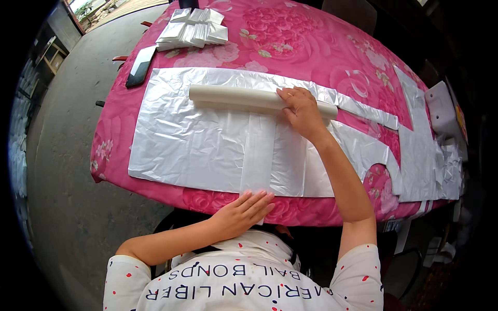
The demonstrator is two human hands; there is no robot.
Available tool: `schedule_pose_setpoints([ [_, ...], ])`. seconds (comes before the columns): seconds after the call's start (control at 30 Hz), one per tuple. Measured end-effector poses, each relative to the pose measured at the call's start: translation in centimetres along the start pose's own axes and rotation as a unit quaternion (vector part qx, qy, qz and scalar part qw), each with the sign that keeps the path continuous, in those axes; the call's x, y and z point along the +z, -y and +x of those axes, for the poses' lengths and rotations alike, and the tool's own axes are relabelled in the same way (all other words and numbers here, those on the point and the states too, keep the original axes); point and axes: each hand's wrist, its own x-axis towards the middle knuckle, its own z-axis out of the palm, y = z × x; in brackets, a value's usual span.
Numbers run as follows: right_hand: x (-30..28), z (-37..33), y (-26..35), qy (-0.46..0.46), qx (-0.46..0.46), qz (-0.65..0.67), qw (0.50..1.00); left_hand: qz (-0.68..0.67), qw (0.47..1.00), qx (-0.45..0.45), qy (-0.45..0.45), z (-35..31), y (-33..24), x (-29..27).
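Observation:
A long white tube [233,96] lies crosswise on a flat silvery-white plastic bag [176,140] with handle-shaped strips at its right end. My right hand [302,110] is over the tube's right half, fingers curled across its top and thumb on the near side. From below the tube a narrow pale plastic strip [258,155] runs down to the table's near edge. My left hand [243,213] lies flat there at the strip's lower end, fingers stretched out and side by side, holding nothing I can see.
A pile of folded silvery plastic bags [193,30] sits at the far left, with a phone [141,67] below it near the table's left edge. More plastic bags [420,166] overlap at the right. A pale plastic box [442,110] stands beyond them. The tablecloth [114,140] is pink and floral.

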Motion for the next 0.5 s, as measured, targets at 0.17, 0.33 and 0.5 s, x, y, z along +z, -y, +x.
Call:
schedule_pose_setpoints([
  [0.17,-0.4,-3.0,3.6,-0.018,-0.054,-0.002,0.998,-0.027,0.999,0.032,-0.030,-1.5,1.5,-1.2],
  [0.33,-0.1,-8.9,8.3,0.182,-0.132,0.127,0.966,-0.068,0.995,0.042,-0.057,-2.6,2.5,-1.1],
  [0.5,-0.7,-10.4,9.2,0.187,-0.126,0.177,0.958,-0.142,0.977,0.071,-0.140,-2.2,3.7,-1.7],
])
